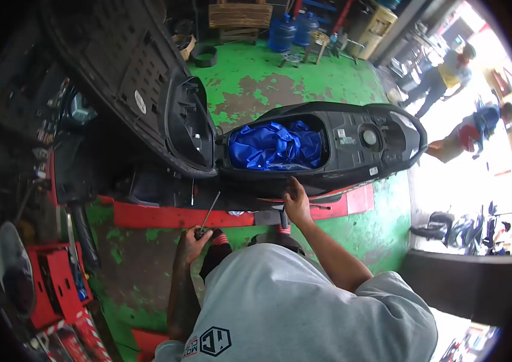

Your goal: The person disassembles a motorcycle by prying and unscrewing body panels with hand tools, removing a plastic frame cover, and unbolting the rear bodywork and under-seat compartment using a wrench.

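Across the worn green floor [352, 78] stands a black scooter [244, 186], above a red platform [147, 215]. Its seat [129, 90] is tipped up, exposing the underseat compartment [328, 148], where crumpled blue fabric [277, 146] lies. The right hand [297, 205] is by the scooter's near side; whether its grip is apart or together, I cannot tell. The left hand [192, 245], lower and well apart, has its grip clamped on a screwdriver [209, 213], shaft tilted up toward the scooter.

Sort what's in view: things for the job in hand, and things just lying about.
Likely the job:
screwdriver, in the left hand
scooter, beside the right hand
its raised seat

Apparently just lying about:
blue bottles
wooden bench
stool
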Motion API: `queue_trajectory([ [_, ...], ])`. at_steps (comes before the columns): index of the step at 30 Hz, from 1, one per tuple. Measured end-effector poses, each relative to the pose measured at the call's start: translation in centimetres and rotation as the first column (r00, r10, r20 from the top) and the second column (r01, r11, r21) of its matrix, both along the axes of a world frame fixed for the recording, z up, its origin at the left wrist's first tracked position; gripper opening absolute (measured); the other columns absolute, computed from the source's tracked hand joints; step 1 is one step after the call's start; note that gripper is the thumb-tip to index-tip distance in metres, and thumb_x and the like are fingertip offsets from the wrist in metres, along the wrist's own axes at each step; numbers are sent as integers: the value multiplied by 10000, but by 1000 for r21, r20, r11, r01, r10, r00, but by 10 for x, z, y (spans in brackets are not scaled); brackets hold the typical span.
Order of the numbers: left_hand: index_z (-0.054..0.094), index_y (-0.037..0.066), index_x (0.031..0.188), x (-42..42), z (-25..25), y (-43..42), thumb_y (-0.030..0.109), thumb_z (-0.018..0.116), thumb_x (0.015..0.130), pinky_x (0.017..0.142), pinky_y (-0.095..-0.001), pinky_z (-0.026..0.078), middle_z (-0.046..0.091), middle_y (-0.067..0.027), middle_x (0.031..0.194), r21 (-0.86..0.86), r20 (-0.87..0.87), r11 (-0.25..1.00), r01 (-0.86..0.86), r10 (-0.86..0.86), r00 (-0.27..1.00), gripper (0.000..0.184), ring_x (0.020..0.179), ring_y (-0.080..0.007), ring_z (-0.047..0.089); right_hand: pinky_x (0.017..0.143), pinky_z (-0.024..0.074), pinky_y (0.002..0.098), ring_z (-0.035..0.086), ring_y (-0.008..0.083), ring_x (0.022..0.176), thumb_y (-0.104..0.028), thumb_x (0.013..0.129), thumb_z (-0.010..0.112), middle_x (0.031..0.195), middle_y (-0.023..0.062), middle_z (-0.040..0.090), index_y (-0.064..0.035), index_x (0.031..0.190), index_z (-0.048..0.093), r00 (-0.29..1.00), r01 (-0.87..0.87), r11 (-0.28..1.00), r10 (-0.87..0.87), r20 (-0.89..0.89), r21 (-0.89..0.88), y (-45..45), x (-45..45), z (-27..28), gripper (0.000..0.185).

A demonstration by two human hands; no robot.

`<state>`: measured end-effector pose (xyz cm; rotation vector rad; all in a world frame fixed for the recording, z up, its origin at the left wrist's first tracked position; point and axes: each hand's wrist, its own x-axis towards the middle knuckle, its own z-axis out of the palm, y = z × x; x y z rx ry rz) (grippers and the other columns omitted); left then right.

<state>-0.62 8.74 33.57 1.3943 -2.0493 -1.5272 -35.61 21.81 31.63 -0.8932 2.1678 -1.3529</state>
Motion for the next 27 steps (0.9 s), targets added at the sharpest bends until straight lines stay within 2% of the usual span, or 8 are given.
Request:
queue_trajectory([
  [6, 561, 27, 775, 79, -5, -65, 291, 754, 874, 576, -356, 385, 454, -28, 636, -45, 48, 991, 123, -121, 991, 342, 605, -146, 438, 973, 475, 391, 558, 335, 1064, -28, 856, 625, 1272, 214, 495, 59, 1480, 354, 953, 274, 961, -275, -126, -27, -36, 50, 4, 686],
  [9, 563, 28, 777, 117, -27, -82, 278, 766, 866, 586, -352, 381, 462, -30, 660, -35, 27, 994, 106, -105, 994, 334, 621, -149, 435, 986, 480, 391, 576, 323, 1099, -51, 866, 606, 1301, 202, 507, 34, 1481, 372, 915, 375, 926, -377, -143, -41, -46, 60, -1, 663],
  [11, 515, 88, 745, 129, -31, -88, 247, 738, 907, 542, -299, 351, 437, 38, 631, -44, 50, 989, 140, -138, 989, 318, 593, -84, 424, 995, 471, 398, 563, 349, 1114, -41, 856, 605, 1292, 218, 503, 54, 1476, 367, 908, 392, 919, -393, -143, -38, -51, 60, -1, 671],
  [15, 520, 81, 739, 133, -29, -88, 258, 743, 900, 534, -310, 353, 455, 31, 628, -26, 74, 986, 164, -162, 984, 327, 578, -93, 431, 1009, 460, 423, 554, 391, 1144, -17, 812, 575, 1247, 237, 533, 66, 1425, 426, 882, 423, 905, -422, -209, -40, -52, 58, 0, 636],
  [17, 585, 16, 806, 130, -27, -87, 285, 766, 870, 583, -360, 386, 468, -57, 656, 16, 132, 981, 193, -193, 972, 331, 625, -157, 453, 1004, 471, 398, 578, 358, 1143, -3, 806, 573, 1230, 214, 564, 39, 1376, 486, 877, 436, 899, -432, -212, -28, -48, 53, 1, 577],
  [19, 585, 12, 801, 125, -26, -83, 287, 766, 870, 580, -365, 391, 474, -61, 649, -4, 100, 980, 201, -199, 975, 336, 617, -157, 457, 999, 483, 373, 602, 324, 1141, 12, 801, 571, 1212, 190, 595, 13, 1327, 546, 875, 441, 897, -433, -216, -13, -43, 45, 1, 527],
  [23, 585, 5, 784, 117, -14, -75, 293, 765, 872, 575, -373, 408, 501, -70, 629, -56, 92, 969, 240, -235, 968, 351, 595, -162, 470, 970, 493, 410, 617, 363, 1059, 25, 747, 530, 1093, 186, 630, 15, 1208, 598, 882, 398, 916, -395, -256, -42, -33, 24, -6, 466],
  [27, 593, 5, 787, 114, -24, -76, 292, 763, 874, 581, -371, 421, 512, -76, 621, -141, 96, 951, 275, -264, 960, 345, 590, -165, 475, 904, 522, 383, 658, 322, 982, 45, 740, 524, 1054, 174, 660, 7, 1166, 625, 924, 360, 933, -358, -137, -15, -28, 5, -8, 440],
])
